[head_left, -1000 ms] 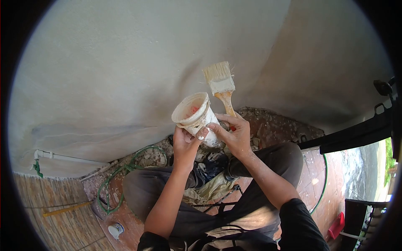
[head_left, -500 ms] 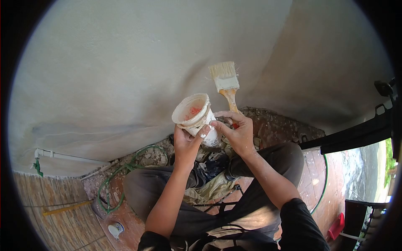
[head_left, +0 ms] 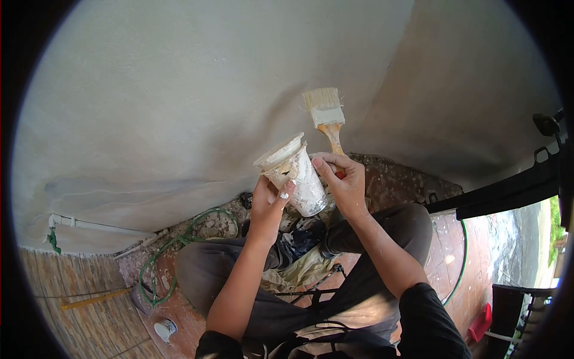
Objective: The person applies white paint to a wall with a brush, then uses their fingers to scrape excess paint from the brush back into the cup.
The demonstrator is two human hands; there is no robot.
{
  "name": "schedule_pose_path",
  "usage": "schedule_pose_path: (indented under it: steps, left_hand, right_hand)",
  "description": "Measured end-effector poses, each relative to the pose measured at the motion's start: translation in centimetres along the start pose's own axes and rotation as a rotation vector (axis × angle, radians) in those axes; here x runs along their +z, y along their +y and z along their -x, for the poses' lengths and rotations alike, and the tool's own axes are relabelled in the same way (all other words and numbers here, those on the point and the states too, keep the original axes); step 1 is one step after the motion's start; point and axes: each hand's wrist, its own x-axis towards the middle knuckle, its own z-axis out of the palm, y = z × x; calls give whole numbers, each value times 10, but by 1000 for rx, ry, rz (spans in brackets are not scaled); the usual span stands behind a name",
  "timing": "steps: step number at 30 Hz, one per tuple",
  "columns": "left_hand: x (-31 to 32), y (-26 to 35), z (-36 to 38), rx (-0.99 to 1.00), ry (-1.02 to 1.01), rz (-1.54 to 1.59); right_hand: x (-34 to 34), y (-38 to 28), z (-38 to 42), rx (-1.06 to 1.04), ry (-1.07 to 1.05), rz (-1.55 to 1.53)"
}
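Note:
A white, plaster-crusted cup (head_left: 304,182) is tilted with its rim toward the upper left, its inside out of sight. My left hand (head_left: 270,200) grips it from the left, thumb along its side. To the right, my right hand (head_left: 344,182) is closed on a wide paintbrush (head_left: 326,116), bristles up and handle running down behind the fingers. The right fingertips are at the cup's right side. White residue marks my left thumb.
A pale plastered wall (head_left: 179,90) rises in front. Rubble lies along its foot, beside a green hose (head_left: 156,257). A white pipe (head_left: 107,225) runs at the left. A small white container (head_left: 165,329) lies on the reddish floor, and a red object (head_left: 480,324) is at the lower right.
The cup has been turned and tipped, so its outer side and base now show instead of the reddish contents. The right thumb has come slightly off the cup, and the brush has shifted slightly right.

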Motion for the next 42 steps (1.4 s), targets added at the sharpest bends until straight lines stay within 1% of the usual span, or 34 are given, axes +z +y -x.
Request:
schedule_pose_path:
  steps: [2, 4, 5, 6, 8, 9, 11, 12, 14, 15, 19, 21, 25, 27, 28, 30, 34, 36, 37, 40, 42]
  left_hand:
    - [2, -1, 0, 9, 9, -20]
    - [1, -3, 0, 19, 20, -40]
    - [0, -4, 0, -17, 50, -27]
    - [-1, -6, -1, -53, 80, -14]
    - [-7, -7, -3, -51, 52, 4]
    - [-9, -4, -4, -48, 23, 23]
    - [-8, -1, -4, -29, -10, 10]
    - [-5, 1, -4, -10, -46, -6]
    - [-2, -1, -4, -13, -25, 7]
    - [-1, -1, -3, -14, -13, -37]
    - [3, -5, 0, -2, 19, -107]
    - [3, -7, 0, 2, 16, -121]
    - [2, -9, 0, 34, 20, -149]
    - [3, -8, 1, 29, 15, -143]
    - [4, -7, 1, 25, 12, -140]
    - [5, -7, 2, 21, 12, -138]
    - [4, -8, 2, 4, 6, -172]
    - [4, -9, 2, 11, 7, -173]
    - [4, -10, 2, 19, 8, -174]
    - [3, -12, 2, 12, 8, -183]
    - [3, -12, 3, 20, 3, -194]
  right_hand:
    - [-1, 3, 0, 2, -3, -18]
    - [-2, 5, 2, -131, -77, 181]
    - [2, 6, 4, -160, -92, 163]
    - [2, 4, 5, -159, -92, 161]
    - [4, -1, 7, -168, -105, 317]
    - [5, 1, 6, -169, -106, 318]
    - [6, 6, 3, -122, -50, 173]
    - [5, 3, 2, -124, -52, 172]
    - [0, -7, 2, -111, -2, 271]
    - [0, -8, 1, -131, 8, 282]
    - [0, -8, 4, -150, -7, 269]
    - [4, -13, 6, -116, -18, 212]
    - [2, 2, 4, -127, -37, 230]
    - [3, 6, 5, -223, 35, 183]
    - [2, 8, 5, -222, 38, 185]
    - [2, 10, 6, -325, 65, 246]
    - [1, 1, 8, -362, 80, 324]
    - [1, -10, 9, -296, 82, 388]
    - [2, -11, 9, -296, 82, 386]
    - [3, -8, 10, -345, 126, 434]
    - [2, -1, 9, -477, 173, 463]
